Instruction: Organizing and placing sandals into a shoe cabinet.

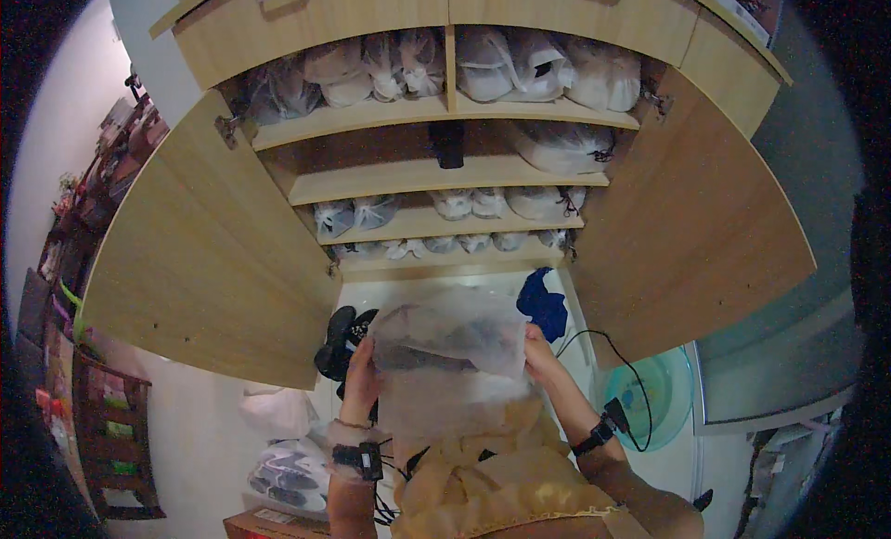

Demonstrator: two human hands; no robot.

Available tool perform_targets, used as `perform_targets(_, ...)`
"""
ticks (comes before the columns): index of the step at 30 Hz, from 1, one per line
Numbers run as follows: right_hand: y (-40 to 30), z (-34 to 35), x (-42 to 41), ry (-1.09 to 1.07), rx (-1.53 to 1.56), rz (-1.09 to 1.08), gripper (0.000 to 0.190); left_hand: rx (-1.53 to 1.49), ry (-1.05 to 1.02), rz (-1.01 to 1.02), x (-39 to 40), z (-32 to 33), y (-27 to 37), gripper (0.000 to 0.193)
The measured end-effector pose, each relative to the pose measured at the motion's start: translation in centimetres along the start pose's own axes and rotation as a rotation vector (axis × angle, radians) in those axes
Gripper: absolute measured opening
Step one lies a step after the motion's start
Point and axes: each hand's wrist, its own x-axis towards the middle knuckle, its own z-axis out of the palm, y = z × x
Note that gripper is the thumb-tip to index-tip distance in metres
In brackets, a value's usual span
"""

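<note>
A translucent bag (449, 337) with a dark shape inside, perhaps a shoe, is stretched between my two hands above the floor. My left hand (363, 372) grips its left edge, and my right hand (536, 349) grips its right edge. Black shoes (338, 337) lie on the floor just left of the bag. A dark blue cloth (544, 306) lies to its right. Beyond the bag stands an open wooden cabinet, its shelves (390, 177) holding several wrapped bundles (480, 72).
Open cabinet doors (209, 253) (696, 225) flank me. A teal plastic basin (658, 400) stands at right, with a black cable (630, 365) above it. Bagged shoes (289, 473) and a cardboard box (271, 524) are at lower left.
</note>
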Motion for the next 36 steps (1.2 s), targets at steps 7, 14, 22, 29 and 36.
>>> perform_targets(7, -3.2, -2.0, -1.1, -0.001, 0.18, -0.066, 0.015, 0.041, 0.027, 0.207, 0.0, 3.3, 0.1, 0.02)
perform_targets(14, -3.2, -1.0, -1.6, -0.067, 0.19, 0.031, 0.019, 0.189, -0.02, 0.272, 1.7, 1.3, -4.6, 0.025)
perform_targets(22, -3.8, -4.1, -1.4, 0.065, 0.232, -0.052, 0.02, 0.583, 0.248, 0.472, 3.1, 2.9, -1.9, 0.028)
perform_targets(29, -1.2, -2.7, -0.6, -0.045, 0.537, 0.12, 0.015, 0.163, 0.086, 0.142, 3.0, 1.8, -4.4, 0.052)
perform_targets(36, -1.0, -2.1, -0.1, 0.191, 0.655, 0.294, 0.019, 0.571, -0.033, 0.039, 1.1, 1.6, -3.8, 0.042)
